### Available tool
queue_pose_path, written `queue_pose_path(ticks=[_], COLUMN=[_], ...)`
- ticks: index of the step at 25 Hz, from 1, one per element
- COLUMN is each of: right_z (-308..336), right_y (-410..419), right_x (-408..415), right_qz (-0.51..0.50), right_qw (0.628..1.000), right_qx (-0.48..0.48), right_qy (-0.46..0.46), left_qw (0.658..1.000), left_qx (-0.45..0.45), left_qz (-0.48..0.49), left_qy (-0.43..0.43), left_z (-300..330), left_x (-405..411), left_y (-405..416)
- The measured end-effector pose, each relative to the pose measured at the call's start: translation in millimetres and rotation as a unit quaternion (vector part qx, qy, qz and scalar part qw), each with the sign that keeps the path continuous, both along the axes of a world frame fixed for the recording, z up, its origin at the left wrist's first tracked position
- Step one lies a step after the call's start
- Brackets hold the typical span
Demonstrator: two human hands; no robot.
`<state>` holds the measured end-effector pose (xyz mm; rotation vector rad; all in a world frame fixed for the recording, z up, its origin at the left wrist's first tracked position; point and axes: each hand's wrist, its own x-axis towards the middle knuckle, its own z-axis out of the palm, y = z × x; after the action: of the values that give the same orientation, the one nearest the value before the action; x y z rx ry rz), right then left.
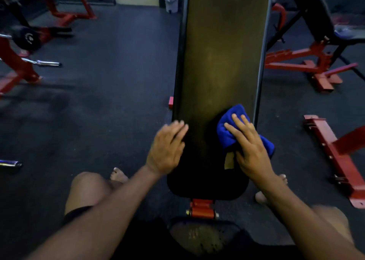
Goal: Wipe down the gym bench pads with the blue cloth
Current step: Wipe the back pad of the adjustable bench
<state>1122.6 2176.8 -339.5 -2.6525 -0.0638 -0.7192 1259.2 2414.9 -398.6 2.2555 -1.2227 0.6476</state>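
Note:
A long black bench back pad point(221, 58) runs away from me down the middle of the head view. On its near right side lies a bunched blue cloth point(231, 125). My right hand point(250, 147) lies on top of the cloth with fingers spread and pressed flat. My left hand point(167, 147) rests on the pad's near left edge, fingers straight, holding nothing. Close to me, below a red hinge bracket point(201, 210), sits the worn seat pad point(203, 238).
Red-framed gym machines stand at the left point(17, 62) and right point(316, 62), and a red frame foot point(333, 157) lies on the floor at right. Chrome bar ends point(47, 63) stick out at the left. My bare knees and feet flank the bench.

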Motion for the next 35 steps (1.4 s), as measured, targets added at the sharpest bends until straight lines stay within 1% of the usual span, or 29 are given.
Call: queue_pose_path(ticks=[2, 5, 7, 8, 10, 12, 14, 17, 19, 20, 21, 22, 24, 25, 27, 29, 30, 31, 33, 35], right_z=[1.4, 2.9, 0.8, -1.8, -12.6, -37.1, -73.1, -117.3, -121.5, -114.2, -101.8, -84.7, -43.7, -23.8, -5.6, -18.7, -33.8, -52.8, -98.4, -125.3], right_y=[-1.9, 0.9, 6.6, 11.8, 23.9, 36.7, 51.6, 64.2, 62.3, 59.0, 55.2, 52.0, 46.3, 45.8, 49.2, 55.7, 63.8, 73.7, 96.5, 107.9], right_x=[-1.4, 29.9, 52.0, 58.2, 58.2, 36.6, 2.2, -43.1, -49.8, -43.2, -29.1, -7.2, 46.6, 69.8, 90.1, 79.8, 65.4, 45.9, 6.8, -19.2], right_qz=[-0.004, -0.017, -0.045, -0.063, -0.084, -0.048, 0.022, 0.118, 0.171, 0.183, 0.173, 0.142, 0.045, 0.013, 0.004, 0.062, 0.098, 0.140, 0.237, 0.287], right_qw=[1.000, 0.990, 0.978, 0.974, 0.974, 0.977, 0.969, 0.929, 0.904, 0.898, 0.902, 0.917, 0.956, 0.966, 0.971, 0.961, 0.951, 0.936, 0.894, 0.865], right_qx=[-0.021, -0.135, -0.195, -0.204, -0.197, -0.198, -0.236, -0.336, -0.377, -0.386, -0.383, -0.361, -0.283, -0.251, -0.235, -0.264, -0.287, -0.313, -0.364, -0.394], right_qy=[0.002, 0.026, 0.063, 0.074, 0.071, 0.060, 0.068, 0.103, 0.103, 0.104, 0.102, 0.090, 0.057, 0.053, 0.052, 0.050, 0.061, 0.080, 0.113, 0.120], left_qw=[0.998, 0.984, 0.971, 0.969, 0.968, 0.968, 0.969, 0.970, 0.970, 0.971, 0.971, 0.972, 0.972, 0.972, 0.970, 0.969, 0.969, 0.970, 0.970, 0.970], left_qx=[0.023, 0.124, 0.201, 0.218, 0.220, 0.215, 0.210, 0.204, 0.198, 0.196, 0.194, 0.194, 0.194, 0.193, 0.198, 0.202, 0.200, 0.200, 0.202, 0.198], left_qz=[0.000, -0.026, -0.036, -0.030, -0.002, -0.002, -0.003, 0.003, 0.006, 0.006, 0.006, 0.007, 0.006, 0.004, 0.005, 0.009, 0.010, 0.009, 0.013, 0.019], left_qy=[-0.050, -0.123, -0.121, -0.114, -0.117, -0.127, -0.130, -0.132, -0.139, -0.138, -0.137, -0.136, -0.135, -0.135, -0.138, -0.141, -0.141, -0.138, -0.135, -0.140], left_z=[47.6, 112.2, 128.5, 128.4, 118.8, 111.7, 113.9, 115.1, 110.9, 110.4, 110.4, 110.7, 111.9, 112.6, 112.8, 111.7, 111.9, 112.5, 112.2, 109.5], left_x=[43.5, 102.7, 123.3, 128.5, 132.3, 130.3, 129.3, 127.8, 125.8, 125.9, 126.6, 127.1, 126.9, 126.4, 126.8, 126.9, 126.5, 125.9, 127.2, 125.9], left_y=[-13.9, -65.5, -95.1, -103.1, -111.2, -112.8, -110.2, -109.7, -110.0, -109.8, -109.4, -109.3, -110.4, -110.6, -109.5, -109.2, -110.4, -111.2, -109.9, -108.6])
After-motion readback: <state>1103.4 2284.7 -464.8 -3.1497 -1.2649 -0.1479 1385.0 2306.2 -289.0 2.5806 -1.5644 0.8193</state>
